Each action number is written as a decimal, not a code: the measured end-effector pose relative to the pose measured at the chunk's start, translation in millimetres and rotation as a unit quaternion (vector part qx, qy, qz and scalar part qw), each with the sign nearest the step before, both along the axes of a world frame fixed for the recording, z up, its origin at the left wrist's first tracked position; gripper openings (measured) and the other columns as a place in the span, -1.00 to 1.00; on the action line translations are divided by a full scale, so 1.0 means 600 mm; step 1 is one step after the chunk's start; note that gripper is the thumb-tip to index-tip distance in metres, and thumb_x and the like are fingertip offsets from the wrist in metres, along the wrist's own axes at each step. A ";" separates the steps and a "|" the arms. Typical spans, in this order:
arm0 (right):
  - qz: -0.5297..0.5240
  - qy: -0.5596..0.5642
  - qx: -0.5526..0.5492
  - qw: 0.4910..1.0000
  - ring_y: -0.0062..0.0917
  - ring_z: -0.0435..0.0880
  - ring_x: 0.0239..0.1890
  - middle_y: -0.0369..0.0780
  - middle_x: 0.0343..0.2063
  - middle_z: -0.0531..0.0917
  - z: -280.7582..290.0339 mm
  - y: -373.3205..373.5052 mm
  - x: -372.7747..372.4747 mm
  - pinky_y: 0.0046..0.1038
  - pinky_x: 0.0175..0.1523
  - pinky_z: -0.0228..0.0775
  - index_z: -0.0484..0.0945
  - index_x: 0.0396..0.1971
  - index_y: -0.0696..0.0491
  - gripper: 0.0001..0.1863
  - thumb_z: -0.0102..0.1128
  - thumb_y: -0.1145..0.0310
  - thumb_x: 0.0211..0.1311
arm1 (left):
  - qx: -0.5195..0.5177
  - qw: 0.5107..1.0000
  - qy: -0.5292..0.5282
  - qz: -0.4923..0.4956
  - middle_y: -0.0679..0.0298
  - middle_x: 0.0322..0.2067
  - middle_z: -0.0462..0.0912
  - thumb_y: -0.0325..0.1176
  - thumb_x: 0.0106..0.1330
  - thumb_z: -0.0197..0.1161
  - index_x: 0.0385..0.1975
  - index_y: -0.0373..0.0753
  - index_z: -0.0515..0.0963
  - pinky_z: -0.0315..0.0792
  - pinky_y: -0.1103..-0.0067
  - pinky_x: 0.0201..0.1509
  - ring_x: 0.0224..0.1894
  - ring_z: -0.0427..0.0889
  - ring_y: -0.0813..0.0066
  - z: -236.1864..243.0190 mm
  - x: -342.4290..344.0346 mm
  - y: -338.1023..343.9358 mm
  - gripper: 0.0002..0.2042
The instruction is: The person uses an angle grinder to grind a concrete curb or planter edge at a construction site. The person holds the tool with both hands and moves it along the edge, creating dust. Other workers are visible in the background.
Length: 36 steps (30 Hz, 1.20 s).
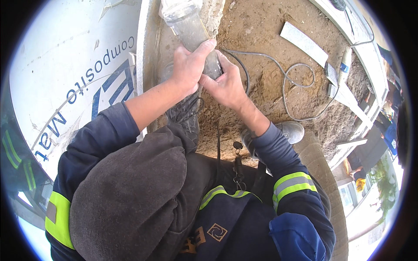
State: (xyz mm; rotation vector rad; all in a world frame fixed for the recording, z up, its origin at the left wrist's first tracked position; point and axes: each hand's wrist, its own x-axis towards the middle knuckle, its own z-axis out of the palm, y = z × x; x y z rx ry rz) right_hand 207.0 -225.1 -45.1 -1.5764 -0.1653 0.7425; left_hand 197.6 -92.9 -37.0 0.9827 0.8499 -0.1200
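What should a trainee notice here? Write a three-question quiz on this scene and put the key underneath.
1. True or false: the bare left hand and bare right hand both touch the grey, dusty, elongated tool.
2. In the picture, the thin grey looped cord lies mainly: A) to the left of the tool; B) to the right of the tool; C) on top of the tool.
3. Fill in: the navy-blue fabric right sleeve carries a band of grey edged in bright ____.

Key: 1. True. 2. B. 3. Yellow-green.
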 end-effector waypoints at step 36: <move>0.025 -0.001 -0.025 0.999 -0.38 0.78 -0.14 0.02 -0.20 0.76 0.003 -0.027 -0.011 -0.35 -0.02 0.61 0.39 0.23 0.39 -0.24 0.46 0.25 0.12 | -0.030 0.999 0.037 0.015 0.18 -0.14 0.69 -0.43 0.38 0.36 -0.04 -0.40 0.60 0.65 0.42 -0.05 -0.15 0.69 0.44 0.007 -0.018 -0.016 -0.76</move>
